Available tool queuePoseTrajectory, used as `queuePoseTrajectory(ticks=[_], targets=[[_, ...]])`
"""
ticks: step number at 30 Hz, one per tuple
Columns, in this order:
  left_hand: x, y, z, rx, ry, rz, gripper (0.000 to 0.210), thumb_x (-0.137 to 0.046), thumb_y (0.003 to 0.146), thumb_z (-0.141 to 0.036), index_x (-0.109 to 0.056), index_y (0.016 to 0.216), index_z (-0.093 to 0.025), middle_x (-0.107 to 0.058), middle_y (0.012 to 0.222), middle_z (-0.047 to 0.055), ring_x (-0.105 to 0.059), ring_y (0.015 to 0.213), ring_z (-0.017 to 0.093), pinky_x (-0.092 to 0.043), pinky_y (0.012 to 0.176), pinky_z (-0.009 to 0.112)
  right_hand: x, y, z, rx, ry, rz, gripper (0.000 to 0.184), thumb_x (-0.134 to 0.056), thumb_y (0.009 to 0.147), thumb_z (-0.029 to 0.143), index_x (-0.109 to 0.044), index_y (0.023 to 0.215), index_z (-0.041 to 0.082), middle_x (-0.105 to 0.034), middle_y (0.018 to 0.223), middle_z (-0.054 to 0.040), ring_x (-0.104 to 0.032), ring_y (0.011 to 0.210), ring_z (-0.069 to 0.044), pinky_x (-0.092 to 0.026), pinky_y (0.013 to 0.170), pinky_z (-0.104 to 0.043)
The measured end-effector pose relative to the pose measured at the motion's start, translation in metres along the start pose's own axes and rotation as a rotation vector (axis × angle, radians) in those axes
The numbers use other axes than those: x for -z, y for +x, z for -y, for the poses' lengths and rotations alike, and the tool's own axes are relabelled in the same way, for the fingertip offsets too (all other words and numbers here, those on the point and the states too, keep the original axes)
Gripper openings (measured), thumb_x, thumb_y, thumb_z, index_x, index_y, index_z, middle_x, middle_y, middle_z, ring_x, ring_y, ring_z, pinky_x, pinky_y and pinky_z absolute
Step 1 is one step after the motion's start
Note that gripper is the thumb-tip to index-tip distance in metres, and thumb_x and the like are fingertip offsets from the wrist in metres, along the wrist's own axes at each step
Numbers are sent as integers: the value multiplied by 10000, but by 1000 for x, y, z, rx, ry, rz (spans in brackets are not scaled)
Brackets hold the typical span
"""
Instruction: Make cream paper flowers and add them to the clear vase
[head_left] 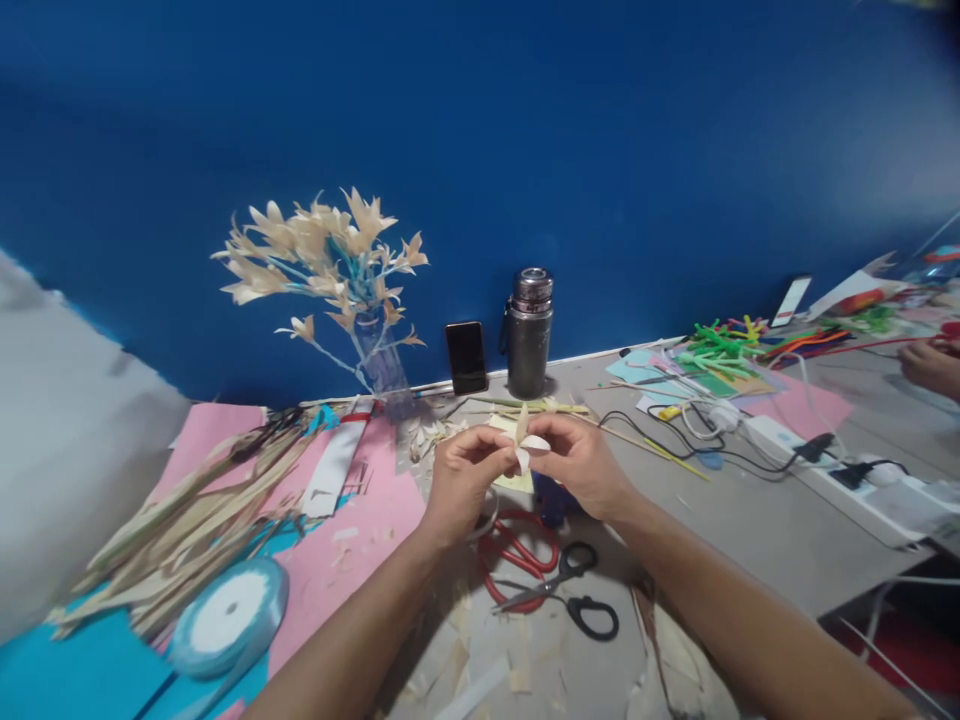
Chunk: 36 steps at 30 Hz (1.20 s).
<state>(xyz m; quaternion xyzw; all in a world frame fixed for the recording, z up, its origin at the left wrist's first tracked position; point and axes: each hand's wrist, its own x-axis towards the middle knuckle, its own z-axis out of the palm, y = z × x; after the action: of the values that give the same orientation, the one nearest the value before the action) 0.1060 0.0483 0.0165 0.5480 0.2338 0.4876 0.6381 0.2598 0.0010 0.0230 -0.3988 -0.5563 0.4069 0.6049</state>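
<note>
Between my two hands is a small handmade flower [534,444] with several pale, pointed petals that look like dried husk. On its left side, the thumb and fingers of my left hand [466,478] pinch its base. My right hand [586,468] closes on it from the other side, fingertips at the petals. Any stem is hidden behind the fingers. Just below the hands, black-handled scissors [592,617] lie partly over a red-handled tool [517,550]. A dark blue object [551,500] shows partly under my right hand.
Left: dried husk strips [202,500], a blue ribbon roll [229,610], and a clear vase [384,365] of husk flowers [322,250]. Behind stand a phone [466,358] and thermos [529,340]. Right: pipe cleaners [720,345], cables, a power strip [787,450], another person's hand [930,368].
</note>
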Motion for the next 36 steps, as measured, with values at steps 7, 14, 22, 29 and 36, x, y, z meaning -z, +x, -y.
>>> queuePoseTrajectory(ticks=[7,14,22,29,36], targets=[[-11,-3,2,100,-62,-44,107,-792,668,-155,-690,701,-163,-670,591,-17,-602,534,107,-466,585,222,-3,-7,-6,-108,163,-63,187,-805,689,259,-663,783,181,-641,685,12,-574,655,-146,-456,646,-272],[-9,-5,7,107,-76,-39,97,-785,676,-130,-703,713,-166,-699,673,-7,-629,578,113,-486,622,232,-4,-10,-12,-171,253,-106,170,-802,674,206,-678,786,177,-622,657,27,-523,620,-116,-390,588,-236],[-11,-6,6,85,-26,-56,98,-790,684,-149,-700,716,-168,-697,686,-9,-636,593,119,-498,637,243,-9,-11,-19,-195,337,-156,179,-810,671,210,-675,785,185,-606,612,37,-500,557,-101,-334,511,-219],[-8,-1,4,119,-21,-7,114,-796,672,-157,-699,730,-154,-689,582,4,-635,544,129,-492,626,243,-3,-12,-24,-185,322,-113,226,-804,706,270,-677,873,183,-621,678,11,-530,617,-120,-354,549,-233],[-2,1,9,110,-86,-15,125,-805,673,-197,-695,726,-165,-671,582,-13,-612,536,108,-464,603,224,3,-12,-13,-147,313,-115,220,-738,786,376,-646,797,177,-526,597,28,-398,517,-87,-279,490,-231]])
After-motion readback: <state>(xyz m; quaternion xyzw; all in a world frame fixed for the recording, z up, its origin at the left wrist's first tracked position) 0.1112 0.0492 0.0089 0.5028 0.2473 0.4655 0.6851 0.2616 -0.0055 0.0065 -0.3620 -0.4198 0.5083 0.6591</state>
